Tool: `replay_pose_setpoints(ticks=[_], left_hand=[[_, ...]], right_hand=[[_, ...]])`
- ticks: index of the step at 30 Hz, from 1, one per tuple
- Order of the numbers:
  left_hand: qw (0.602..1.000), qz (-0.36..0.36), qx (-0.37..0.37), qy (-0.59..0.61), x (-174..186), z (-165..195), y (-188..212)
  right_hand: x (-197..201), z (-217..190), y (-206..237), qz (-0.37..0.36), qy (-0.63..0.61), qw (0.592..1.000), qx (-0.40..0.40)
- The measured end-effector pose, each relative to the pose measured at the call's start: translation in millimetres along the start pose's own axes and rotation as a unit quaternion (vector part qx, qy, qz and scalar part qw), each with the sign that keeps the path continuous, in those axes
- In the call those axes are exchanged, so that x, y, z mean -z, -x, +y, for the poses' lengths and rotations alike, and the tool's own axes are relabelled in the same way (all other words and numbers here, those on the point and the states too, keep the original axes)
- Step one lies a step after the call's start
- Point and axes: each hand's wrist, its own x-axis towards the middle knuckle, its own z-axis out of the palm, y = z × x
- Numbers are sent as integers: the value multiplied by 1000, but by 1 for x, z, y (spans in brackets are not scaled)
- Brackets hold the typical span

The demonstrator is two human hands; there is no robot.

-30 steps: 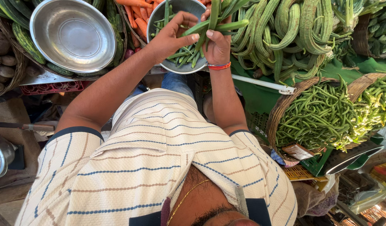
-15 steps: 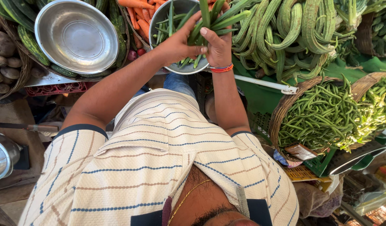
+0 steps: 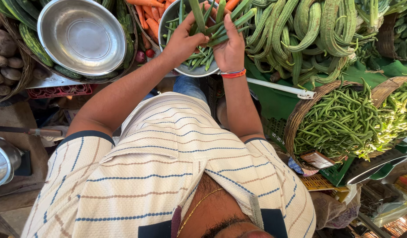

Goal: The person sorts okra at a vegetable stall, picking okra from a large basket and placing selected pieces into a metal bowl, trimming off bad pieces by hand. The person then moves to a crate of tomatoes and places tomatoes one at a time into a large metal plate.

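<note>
Market produce surrounds the work: carrots (image 3: 147, 17), gourds (image 3: 309, 31), a basket of beans (image 3: 340, 123). Step in hand: sorting okra (image 3: 212, 20). Both hands, left (image 3: 183, 42) and right (image 3: 230, 48), grip the bunch above the bowl (image 3: 192, 70). Next move calls for a controlled grip.

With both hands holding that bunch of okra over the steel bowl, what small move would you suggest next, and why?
Probably lower the okra bunch into the steel bowl: left hand and right hand grip it directly above, where more pods already lie.

empty bowl (image 3: 82, 35) left of okra bowl (image 3: 186, 68), bean basket (image 3: 340, 121) right
</note>
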Motion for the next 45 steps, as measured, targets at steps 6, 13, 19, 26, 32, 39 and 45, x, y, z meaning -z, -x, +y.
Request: replay_pose_setpoints(ticks=[6, 13, 19, 26, 32, 39, 45], left_hand=[[988, 15, -150, 20, 2, 13, 8], [969, 90, -185, -134, 13, 28, 25], [867, 137, -308, -366, 11, 27, 38], [865, 219, -246, -379, 37, 25, 53], [871, 305, -162, -351, 77, 23, 40], [866, 381, -205, -252, 121, 3, 30], [900, 266, -74, 337, 135, -19, 34]], right_hand=[[-4, -4, -4, -6, -2, 999, -37], [-3, 11, 0, -25, 38, 998, -48], [1, 47, -18, 8, 76, 997, -17], [4, 87, -47, 4, 61, 994, -89], [5, 127, -88, -11, 79, 984, -162], [-10, 159, -128, -80, 56, 983, -154], [-48, 157, -130, -67, 65, 987, -132]])
